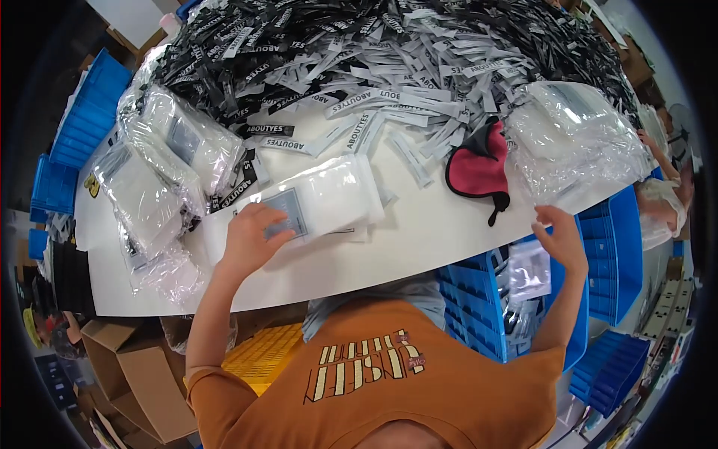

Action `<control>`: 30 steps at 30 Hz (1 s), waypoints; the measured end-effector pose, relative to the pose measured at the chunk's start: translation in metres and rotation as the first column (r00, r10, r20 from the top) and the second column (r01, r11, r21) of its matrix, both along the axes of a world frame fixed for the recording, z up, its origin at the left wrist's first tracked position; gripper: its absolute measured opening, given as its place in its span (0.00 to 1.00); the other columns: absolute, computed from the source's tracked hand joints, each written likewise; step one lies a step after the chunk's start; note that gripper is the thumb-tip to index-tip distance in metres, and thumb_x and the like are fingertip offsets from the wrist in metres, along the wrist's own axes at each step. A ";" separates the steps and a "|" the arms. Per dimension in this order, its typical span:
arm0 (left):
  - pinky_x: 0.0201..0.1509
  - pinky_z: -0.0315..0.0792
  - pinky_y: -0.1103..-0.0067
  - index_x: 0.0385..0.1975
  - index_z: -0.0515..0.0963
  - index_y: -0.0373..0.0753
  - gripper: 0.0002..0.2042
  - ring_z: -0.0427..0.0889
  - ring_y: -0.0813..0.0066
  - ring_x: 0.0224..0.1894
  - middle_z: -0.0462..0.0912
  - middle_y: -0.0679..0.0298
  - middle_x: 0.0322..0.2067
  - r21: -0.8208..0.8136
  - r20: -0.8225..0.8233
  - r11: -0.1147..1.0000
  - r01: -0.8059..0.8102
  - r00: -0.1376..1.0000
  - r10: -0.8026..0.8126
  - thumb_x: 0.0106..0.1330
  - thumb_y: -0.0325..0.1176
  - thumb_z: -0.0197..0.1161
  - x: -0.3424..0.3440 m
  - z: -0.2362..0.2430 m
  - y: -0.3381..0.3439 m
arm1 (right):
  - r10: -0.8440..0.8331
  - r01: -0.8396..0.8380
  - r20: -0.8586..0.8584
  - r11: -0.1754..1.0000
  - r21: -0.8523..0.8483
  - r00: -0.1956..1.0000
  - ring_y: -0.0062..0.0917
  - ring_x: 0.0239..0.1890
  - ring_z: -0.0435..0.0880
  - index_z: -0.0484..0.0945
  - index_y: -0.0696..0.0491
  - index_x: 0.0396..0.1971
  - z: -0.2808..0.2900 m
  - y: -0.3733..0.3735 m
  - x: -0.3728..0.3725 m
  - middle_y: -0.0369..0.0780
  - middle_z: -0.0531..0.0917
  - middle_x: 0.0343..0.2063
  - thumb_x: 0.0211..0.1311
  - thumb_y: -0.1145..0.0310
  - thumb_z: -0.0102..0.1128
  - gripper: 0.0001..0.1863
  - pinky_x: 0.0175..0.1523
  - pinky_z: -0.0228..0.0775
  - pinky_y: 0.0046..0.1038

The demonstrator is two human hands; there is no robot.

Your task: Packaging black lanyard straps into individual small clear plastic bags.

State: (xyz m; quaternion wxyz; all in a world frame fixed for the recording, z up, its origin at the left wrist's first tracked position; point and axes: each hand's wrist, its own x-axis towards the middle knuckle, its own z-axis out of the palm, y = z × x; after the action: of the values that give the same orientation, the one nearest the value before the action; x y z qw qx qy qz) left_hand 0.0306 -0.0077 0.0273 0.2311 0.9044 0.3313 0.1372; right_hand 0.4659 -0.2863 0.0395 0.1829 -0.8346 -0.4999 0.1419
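Note:
My left hand [256, 238] rests at the near left edge of a small stack of flat white plastic bags [336, 196] with a grey label panel. Its thumb and fingers are apart, touching the top bag. Off the table's right front edge, my right hand [561, 238] is open with its fingers spread. Just below it a small clear packet [529, 271] shows over a blue bin [473, 303] that has more packets inside; whether the packet is falling or lying there I cannot tell. A red pouch with black trim [479, 168] lies on the table near my right hand.
A large heap of black and white printed strips [389, 56] covers the table's far side. Clear-wrapped bundles lie at the left [149, 172] and right [576, 135]. Blue bins [609, 254] stand at the right, a cardboard box [142, 374] and yellow crate [265, 352] below the table.

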 end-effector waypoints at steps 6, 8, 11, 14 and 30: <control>0.53 0.66 0.66 0.48 0.72 0.38 0.32 0.70 0.54 0.50 0.73 0.55 0.45 0.167 -0.193 0.975 0.144 0.975 -0.110 0.38 0.36 0.74 0.041 -0.007 -0.017 | 0.352 -0.392 0.172 0.834 0.389 0.920 0.39 0.31 0.80 0.79 0.56 0.34 -0.047 0.141 -0.076 0.44 0.82 0.29 0.52 0.70 0.59 0.10 0.36 0.72 0.34; 0.53 0.67 0.66 0.48 0.72 0.37 0.30 0.70 0.54 0.50 0.73 0.54 0.46 0.175 -0.274 0.977 0.122 0.959 -0.070 0.40 0.36 0.72 0.045 -0.006 -0.019 | 0.341 -0.412 0.239 0.820 0.398 0.909 0.39 0.32 0.79 0.76 0.58 0.35 -0.065 0.187 -0.098 0.44 0.80 0.26 0.51 0.72 0.56 0.11 0.38 0.72 0.35; 0.53 0.67 0.66 0.49 0.72 0.36 0.28 0.70 0.53 0.51 0.74 0.54 0.45 0.147 -0.198 0.975 0.169 0.970 -0.139 0.45 0.36 0.70 0.037 -0.010 -0.017 | 0.316 -0.350 0.310 0.935 0.059 0.897 0.41 0.34 0.78 0.73 0.59 0.34 -0.078 0.230 -0.106 0.46 0.77 0.29 0.49 0.73 0.54 0.11 0.41 0.72 0.36; 0.55 0.68 0.68 0.48 0.72 0.36 0.25 0.69 0.52 0.55 0.74 0.52 0.48 0.065 -0.051 0.986 0.151 0.988 -0.148 0.48 0.32 0.69 0.020 -0.016 -0.010 | 0.323 -0.373 0.286 0.917 0.139 0.902 0.41 0.36 0.78 0.71 0.60 0.29 -0.077 0.241 -0.107 0.49 0.76 0.33 0.47 0.74 0.52 0.08 0.41 0.72 0.38; 0.53 0.70 0.67 0.42 0.76 0.35 0.22 0.73 0.53 0.52 0.77 0.55 0.44 0.186 0.035 0.980 0.072 0.996 -0.080 0.45 0.33 0.71 0.023 -0.029 -0.014 | 0.390 -0.831 0.762 0.442 0.339 0.518 0.31 0.43 0.74 0.76 0.52 0.34 -0.067 0.427 -0.179 0.36 0.78 0.30 0.48 0.72 0.53 0.10 0.43 0.67 0.33</control>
State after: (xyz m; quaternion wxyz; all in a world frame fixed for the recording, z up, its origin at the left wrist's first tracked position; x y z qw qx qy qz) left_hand 0.0539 -0.0212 -0.0013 0.1583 0.9308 0.2775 0.1777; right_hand 0.2866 0.1411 -0.0277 0.2400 -0.4460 -0.8245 -0.2523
